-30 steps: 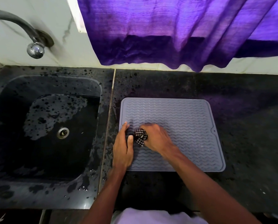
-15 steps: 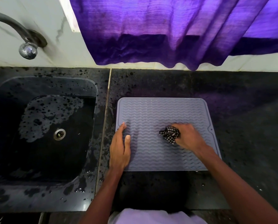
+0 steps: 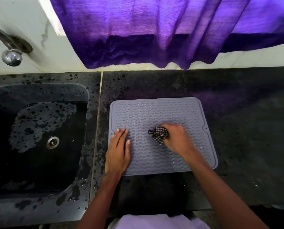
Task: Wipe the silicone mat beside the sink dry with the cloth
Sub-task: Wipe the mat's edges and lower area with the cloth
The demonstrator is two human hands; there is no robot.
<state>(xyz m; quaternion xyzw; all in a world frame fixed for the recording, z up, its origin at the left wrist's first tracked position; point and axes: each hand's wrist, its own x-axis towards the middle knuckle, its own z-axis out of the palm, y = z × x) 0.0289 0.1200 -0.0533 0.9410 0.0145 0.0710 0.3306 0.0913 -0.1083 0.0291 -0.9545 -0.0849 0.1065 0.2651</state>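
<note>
On my feed the right hand (image 3: 176,139) is curled tight around a bunched black-and-white checked cloth (image 3: 159,134). The wad sticks out to the left of the knuckles and is pressed down on the silicone mat (image 3: 154,113), roughly at its middle and a little toward the right side.

The left hand (image 3: 118,152) lies flat on the mat's near-left part, holding nothing. Its fingers are straight and together, pointing to the far side, with the thumb lying alongside. Its heel covers the mat's near edge, and its fingertips sit just beside a small hole at the mat's left rim. The two hands are apart, with bare ridged mat between them.

The mat is grey-lilac, with wavy ridges and a raised rim, and lies flat on the dark counter (image 3: 237,129). It sits just right of the sink (image 3: 86,113), with a pale seam in the stone running between them. I can make out a small notch (image 3: 205,128) on its right edge.

The counter near the seam is dotted with dark spots. The sink is black, with a pale mottled patch on its floor beside the metal drain (image 3: 52,142). A chrome tap (image 3: 11,57) comes out of the white wall (image 3: 22,22) at the far left. A purple curtain (image 3: 154,30) hangs along the far side, its hem just above the counter's far edge.
</note>
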